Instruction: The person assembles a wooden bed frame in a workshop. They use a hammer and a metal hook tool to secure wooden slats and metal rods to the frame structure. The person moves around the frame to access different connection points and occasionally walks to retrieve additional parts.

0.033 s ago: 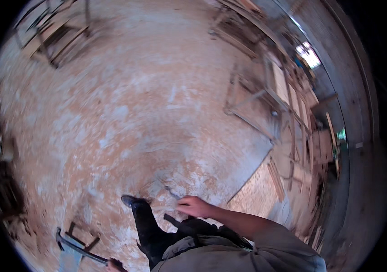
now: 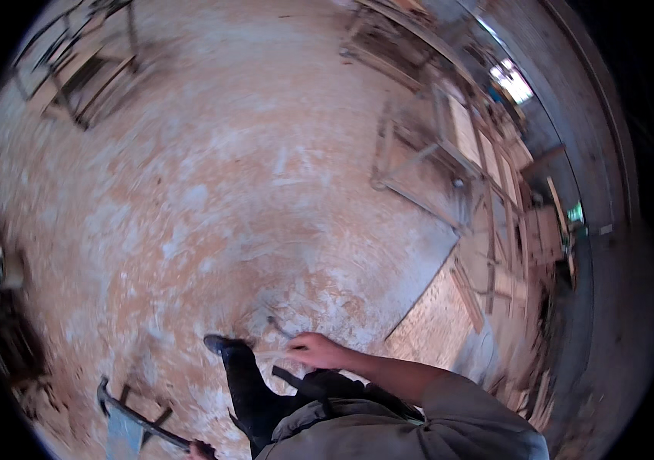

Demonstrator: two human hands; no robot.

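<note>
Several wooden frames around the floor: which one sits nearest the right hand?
The pale frame standing right of centre, closest to the right hand; the frames at upper left lie far across the dusty floor.

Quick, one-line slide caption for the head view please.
Walking across a sawdust-strewn workshop floor, right hand gripping a small thin tool, left hand carrying a long dark bar.

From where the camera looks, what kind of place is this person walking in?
Probably a woodworking shop or shed. The floor is covered with sawdust and shavings, wooden frames stand along the right side, and the left hand carries a long dark tool. The right hand holds something thin that is too blurred to identify.
</note>
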